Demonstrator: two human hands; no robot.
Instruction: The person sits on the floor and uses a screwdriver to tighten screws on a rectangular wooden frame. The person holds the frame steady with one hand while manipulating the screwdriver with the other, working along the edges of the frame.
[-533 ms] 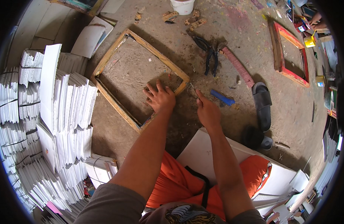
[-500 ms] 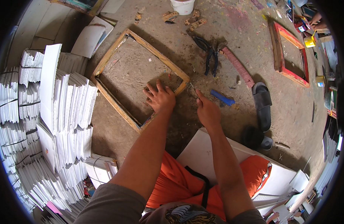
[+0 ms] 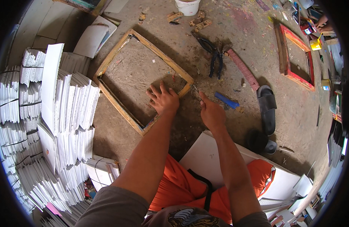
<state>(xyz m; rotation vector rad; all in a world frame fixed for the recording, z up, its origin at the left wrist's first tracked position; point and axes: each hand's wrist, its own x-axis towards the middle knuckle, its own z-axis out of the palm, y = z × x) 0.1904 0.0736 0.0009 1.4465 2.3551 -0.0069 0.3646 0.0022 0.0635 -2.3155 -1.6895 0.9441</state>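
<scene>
A rectangular wooden frame (image 3: 163, 56) lies on the floor, its rails worn and paint-stained. My left hand (image 3: 163, 99) is spread over its near right rail, fingers apart and reaching into the opening. Just beyond the frame's right corner, my right hand (image 3: 212, 113) is closed round a thin metal-shafted tool (image 3: 196, 88). The shaft points at that corner; whether it touches the wood I cannot tell. My fist hides the tool's handle. To the right of this hand lies a blue handle-like piece (image 3: 226, 100).
Black-handled pliers (image 3: 215, 62) and a pink-wrapped rod (image 3: 242, 69) lie beyond my right hand. Dark slippers (image 3: 266, 109) sit at right, near a red-painted frame (image 3: 311, 68). White stacks (image 3: 74, 102) rise at left; a white bucket (image 3: 188, 7) stands far off. Another person's hand (image 3: 323, 23) shows far right.
The whole view has shifted slightly. My left hand stays on the frame, and the right keeps its grip on the tool, whose visible shaft looks a little shorter.
</scene>
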